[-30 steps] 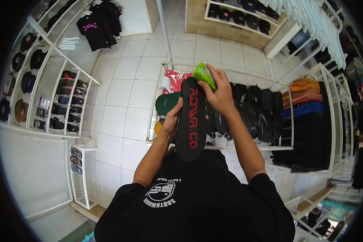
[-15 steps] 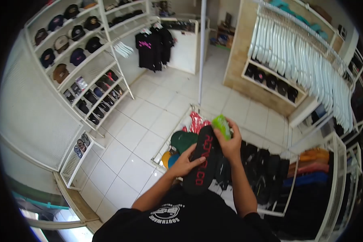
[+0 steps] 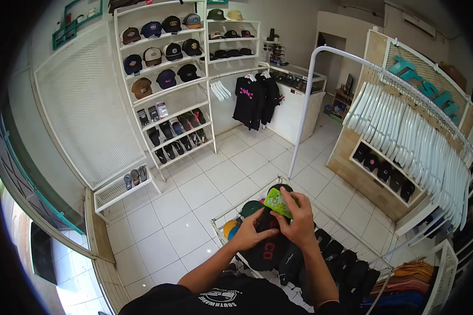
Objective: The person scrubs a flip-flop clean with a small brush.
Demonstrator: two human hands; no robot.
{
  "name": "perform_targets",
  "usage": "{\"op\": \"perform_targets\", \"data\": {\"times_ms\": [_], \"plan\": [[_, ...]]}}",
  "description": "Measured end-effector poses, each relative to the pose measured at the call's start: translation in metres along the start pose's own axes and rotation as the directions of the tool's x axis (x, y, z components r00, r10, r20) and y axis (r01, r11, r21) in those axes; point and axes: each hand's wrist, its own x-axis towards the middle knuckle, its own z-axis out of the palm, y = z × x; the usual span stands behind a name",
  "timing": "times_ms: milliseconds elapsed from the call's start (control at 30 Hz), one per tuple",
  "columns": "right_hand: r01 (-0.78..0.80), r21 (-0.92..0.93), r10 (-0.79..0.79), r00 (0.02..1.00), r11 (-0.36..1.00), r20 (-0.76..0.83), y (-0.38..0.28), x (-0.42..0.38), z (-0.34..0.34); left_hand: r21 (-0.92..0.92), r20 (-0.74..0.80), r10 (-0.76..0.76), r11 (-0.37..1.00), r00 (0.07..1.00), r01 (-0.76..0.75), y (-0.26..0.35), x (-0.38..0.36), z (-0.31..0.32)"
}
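My left hand is closed on the left side of a black sandal with red lettering. Near the sandal's far end, my right hand grips a bright green object with a pale pattern, which lies over the black surface. What exactly the green object is cannot be made out. Just beyond my left hand are a dark green cap and a yellow item, partly hidden by my arm and hand.
Below my hands is a white-framed rack with black items. White hangers hang at the right. Shelves of caps and sandals stand at the back left. A white upright pole rises ahead.
The camera view has tilted up and shows more of the shop. The green object now lies over the sandal's far end, where it was beside it before. Both hands are closer together.
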Motion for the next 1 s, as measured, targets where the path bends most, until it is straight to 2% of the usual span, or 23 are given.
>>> {"op": "perform_targets", "data": {"times_ms": [33,100,133,167,200,267,300,367,400,433,500,533,567,600,633,667,767,800,833,867,900,967,1000], "plan": [[0.005,0.001,-0.005,1.0,1.0,-0.005,0.005,0.0,0.0,0.035,0.007,-0.027,0.999,1.0,0.027,0.001,-0.003,0.0],[-0.32,0.159,0.339,0.935,0.934,-0.109,0.015,-0.002,-0.002,0.07,0.02,-0.021,0.997,1.0,0.02,0.004,-0.005,0.006],[-0.37,0.148,0.39,0.909,0.917,-0.143,0.013,-0.004,-0.002,0.028,0.02,-0.009,1.0,1.0,0.008,0.007,-0.005,0.012],[-0.375,0.144,0.395,0.908,0.916,-0.143,0.005,-0.009,-0.004,-0.015,0.02,0.004,1.0,1.0,-0.004,0.008,-0.006,0.016],[-0.263,0.06,0.269,0.956,0.963,-0.119,-0.005,-0.012,-0.008,-0.017,0.026,0.006,1.0,1.0,-0.005,0.003,-0.005,0.015],[-0.067,-0.029,0.067,0.997,0.997,-0.03,-0.008,-0.017,-0.015,0.137,0.012,0.004,0.991,1.0,-0.006,-0.004,-0.002,0.014],[-0.074,-0.033,0.073,0.997,0.997,-0.03,-0.003,-0.018,-0.019,0.134,0.018,0.0,0.991,1.0,-0.002,-0.006,-0.002,0.015],[-0.399,0.092,0.409,0.903,0.912,-0.133,0.013,-0.018,-0.025,-0.01,0.121,0.002,1.0,0.993,-0.001,0.004,0.002,0.023],[-0.43,0.074,0.436,0.875,0.9,-0.212,0.02,-0.021,-0.022,-0.016,0.125,0.0,1.0,0.992,0.002,-0.001,0.003,0.027],[-0.437,0.068,0.441,0.872,0.897,-0.212,0.015,-0.026,-0.022,-0.028,0.126,0.037,0.999,0.991,-0.034,-0.008,0.006,0.03],[-0.282,-0.134,0.259,0.952,0.95,-0.165,-0.001,-0.035,-0.024,-0.044,0.141,0.074,0.997,0.987,-0.068,-0.016,0.01,0.03],[-0.191,-0.116,0.182,0.98,0.975,-0.08,-0.007,-0.039,-0.027,0.06,0.116,0.045,0.997,0.992,-0.052,-0.018,0.009,0.027],[-0.215,-0.122,0.206,0.975,0.969,-0.081,-0.003,-0.045,-0.03,0.163,0.093,0.011,0.986,0.996,-0.026,-0.02,0.006,0.026],[-0.339,-0.029,0.333,0.934,0.94,-0.131,0.007,-0.049,-0.035,-0.038,0.153,-0.008,0.999,0.988,0.013,-0.015,0.007,0.03],[-0.456,0.066,0.46,0.872,0.888,-0.169,0.015,-0.054,-0.038,-0.071,0.184,-0.011,0.997,0.983,0.025,-0.01,0.007,0.033],[-0.503,0.029,0.495,0.837,0.864,-0.232,0.019,-0.058,-0.041,-0.059,0.18,-0.018,0.998,0.984,0.029,-0.014,0.008,0.035],[-0.498,-0.056,0.459,0.834,0.865,-0.307,-0.007,-0.072,-0.042,0.058,0.16,-0.105,0.994,0.981,0.097,-0.019,0.01,0.041],[-0.531,-0.077,0.486,0.817,0.844,-0.31,-0.011,-0.079,-0.044,0.01,0.131,-0.095,0.995,0.987,0.095,-0.018,0.009,0.043],[-0.493,-0.093,0.461,0.855,0.865,-0.236,-0.013,-0.088,-0.049,-0.094,0.158,-0.101,0.989,0.982,0.117,-0.026,0.011,0.043],[-0.453,-0.105,0.435,0.887,0.885,-0.155,-0.015,-0.096,-0.056,-0.07,0.217,-0.066,0.994,0.974,0.083,-0.027,0.013,0.043],[-0.484,-0.131,0.465,0.872,0.865,-0.153,-0.008,-0.096,-0.063,-0.05,0.271,-0.033,0.998,0.962,0.049,-0.026,0.013,0.043],[-0.637,0.004,0.611,0.739,0.771,-0.284,0.006,-0.095,-0.072,0.016,0.304,-0.112,0.994,0.946,0.113,-0.023,0.01,0.047],[-0.658,-0.013,0.628,0.725,0.753,-0.283,-0.002,-0.1,-0.073,-0.01,0.333,-0.093,0.995,0.938,0.102,-0.022,0.013,0.051]]}}
